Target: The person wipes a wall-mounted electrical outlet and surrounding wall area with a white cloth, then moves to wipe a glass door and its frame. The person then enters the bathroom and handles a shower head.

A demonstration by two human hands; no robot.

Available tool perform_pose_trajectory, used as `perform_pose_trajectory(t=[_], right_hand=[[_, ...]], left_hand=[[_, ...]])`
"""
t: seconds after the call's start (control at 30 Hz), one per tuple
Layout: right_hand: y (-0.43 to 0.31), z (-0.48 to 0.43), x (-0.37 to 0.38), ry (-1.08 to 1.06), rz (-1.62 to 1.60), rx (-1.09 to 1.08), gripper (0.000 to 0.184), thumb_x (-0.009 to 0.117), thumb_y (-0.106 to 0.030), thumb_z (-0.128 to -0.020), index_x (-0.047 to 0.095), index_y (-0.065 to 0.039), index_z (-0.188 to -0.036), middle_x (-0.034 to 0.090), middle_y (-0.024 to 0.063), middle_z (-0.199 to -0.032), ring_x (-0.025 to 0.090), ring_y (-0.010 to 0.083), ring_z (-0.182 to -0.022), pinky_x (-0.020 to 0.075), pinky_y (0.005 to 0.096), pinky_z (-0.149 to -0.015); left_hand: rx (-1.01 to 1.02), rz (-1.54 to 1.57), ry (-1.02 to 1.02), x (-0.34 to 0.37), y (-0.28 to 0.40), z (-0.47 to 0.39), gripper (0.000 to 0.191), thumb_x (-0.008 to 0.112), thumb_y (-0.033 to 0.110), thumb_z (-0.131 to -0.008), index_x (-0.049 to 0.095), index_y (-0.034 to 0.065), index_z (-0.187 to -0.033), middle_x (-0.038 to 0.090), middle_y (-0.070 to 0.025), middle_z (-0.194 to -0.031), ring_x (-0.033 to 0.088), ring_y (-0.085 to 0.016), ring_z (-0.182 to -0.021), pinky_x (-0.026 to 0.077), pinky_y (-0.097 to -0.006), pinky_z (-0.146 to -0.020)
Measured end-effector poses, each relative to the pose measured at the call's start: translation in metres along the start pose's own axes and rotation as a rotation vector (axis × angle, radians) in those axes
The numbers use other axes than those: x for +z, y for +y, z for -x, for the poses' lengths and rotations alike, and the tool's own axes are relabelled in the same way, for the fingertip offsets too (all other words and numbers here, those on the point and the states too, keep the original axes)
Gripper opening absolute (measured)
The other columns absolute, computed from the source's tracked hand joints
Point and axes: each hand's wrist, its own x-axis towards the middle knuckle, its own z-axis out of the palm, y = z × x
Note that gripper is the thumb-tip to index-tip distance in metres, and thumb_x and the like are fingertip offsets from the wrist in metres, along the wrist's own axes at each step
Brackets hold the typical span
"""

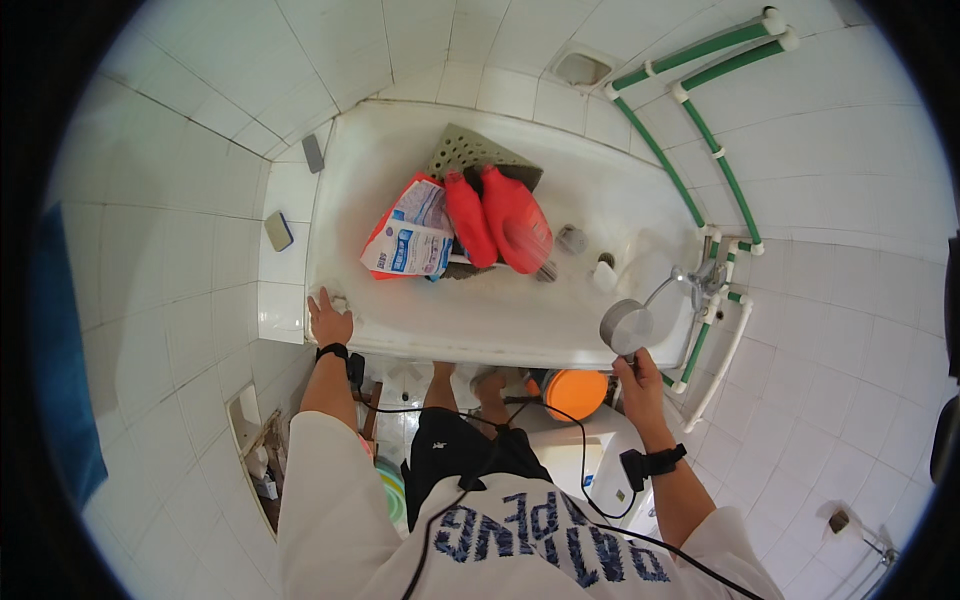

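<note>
Near the front right of the white bathtub (420,322), my right hand (641,386) grips the handle of a round shower head (627,327). Water from it streaks across two red plastic bottles (517,217), which lie side by side in the tub. To their left is a plastic packet (412,232) with red edges and printing. A perforated greenish mat (469,150) lies partly under these. My left hand (330,322) rests at the tub's front left corner with fingers apart. A small pale patch beside its fingers is too unclear to name.
A sponge (278,231) and a grey block (312,154) sit on the left tiled ledge. Brushes (604,274) and a drain strainer (571,239) lie in the tub. Green pipes (660,150) and a mixer tap (701,281) line the right wall. An orange bucket (576,394) stands below the rim.
</note>
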Motion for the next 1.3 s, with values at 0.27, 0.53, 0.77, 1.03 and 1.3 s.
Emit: perform_pose_trajectory(t=[0.27,0.53,0.77,1.03,1.3], right_hand=[[-0.026,0.017,0.024,-0.041,0.051,0.089,0.019,0.067,-0.012,-0.101,0.063,0.002,-0.113,0.063,0.0045,-0.089,0.055,0.0105,-0.082,0.0459,0.0267,-0.075],[-0.091,0.061,-0.012,-0.056,0.084,-0.158,0.023,0.069,-0.006,-0.098,0.064,0.002,-0.118,0.065,0.0148,-0.100,0.062,0.0244,-0.090,0.0506,0.0336,-0.082],[-0.097,0.099,-0.072,0.114,-0.027,-0.186,0.014,0.066,-0.009,-0.102,0.057,0.001,-0.105,0.050,0.0055,-0.085,0.046,0.0151,-0.081,0.0446,0.0292,-0.076],[-0.053,0.110,-0.115,0.233,-0.091,-0.307,0.022,0.067,-0.014,-0.100,0.061,0.000,-0.117,0.058,0.0138,-0.085,0.052,0.0216,-0.074,0.0469,0.0355,-0.070],[-0.017,0.099,-0.144,0.182,-0.332,-0.365,0.030,0.069,-0.014,-0.097,0.063,-0.001,-0.124,0.067,0.0190,-0.095,0.065,0.0275,-0.083,0.0511,0.0386,-0.076]], left_hand=[[0.085,0.287,-0.222,0.037,0.024,0.016,0.027,0.073,0.018,-0.092,0.070,0.0026,-0.113,0.067,-0.0218,-0.100,0.066,-0.038,-0.092,0.054,-0.0481,-0.082],[-0.501,1.706,-1.542,0.005,0.279,0.093,0.041,0.054,0.025,-0.095,0.062,0.0088,-0.132,0.068,-0.0090,-0.129,0.063,-0.031,-0.117,0.048,-0.0490,-0.104],[-0.080,1.517,-1.520,-0.024,0.432,0.159,0.034,0.056,0.010,-0.100,0.061,0.0077,-0.133,0.070,-0.0105,-0.124,0.067,-0.033,-0.116,0.054,-0.0501,-0.103],[-0.046,1.203,-1.395,-0.004,0.489,0.165,0.024,0.066,0.022,-0.102,0.062,0.0011,-0.114,0.072,-0.0114,-0.104,0.071,-0.027,-0.083,0.059,-0.0359,-0.061],[0.157,1.023,-1.312,-0.030,0.524,0.193,0.024,0.064,0.023,-0.101,0.070,0.0074,-0.118,0.073,-0.0081,-0.112,0.068,-0.021,-0.092,0.057,-0.0363,-0.077]])
